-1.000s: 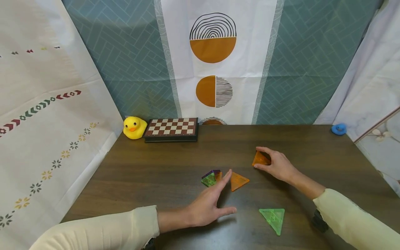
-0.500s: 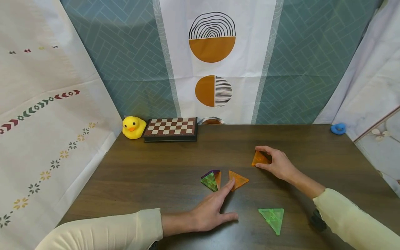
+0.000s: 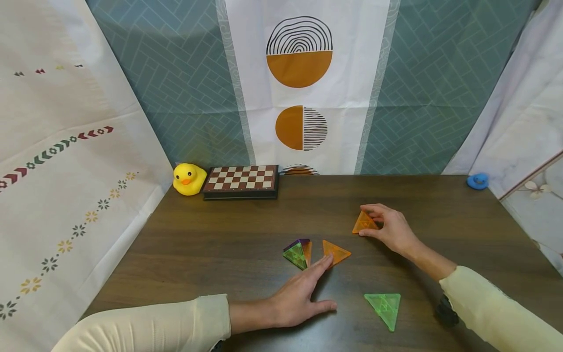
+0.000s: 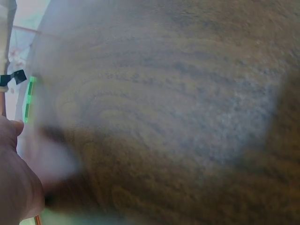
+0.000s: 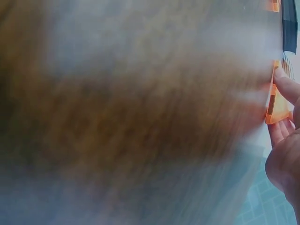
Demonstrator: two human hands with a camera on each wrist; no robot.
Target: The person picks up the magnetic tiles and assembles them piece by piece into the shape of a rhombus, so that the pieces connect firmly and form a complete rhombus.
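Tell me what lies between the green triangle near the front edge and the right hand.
Only bare table, by the head view: nothing between the green triangle and the right hand.

Tilted orange triangle tile (image 3: pixel 363 223), pinched upright

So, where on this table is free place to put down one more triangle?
Bare wood lies between the chessboard and the right hand, and left of the small pyramid. The middle is crowded: pyramid, orange triangle, left hand, green triangle.
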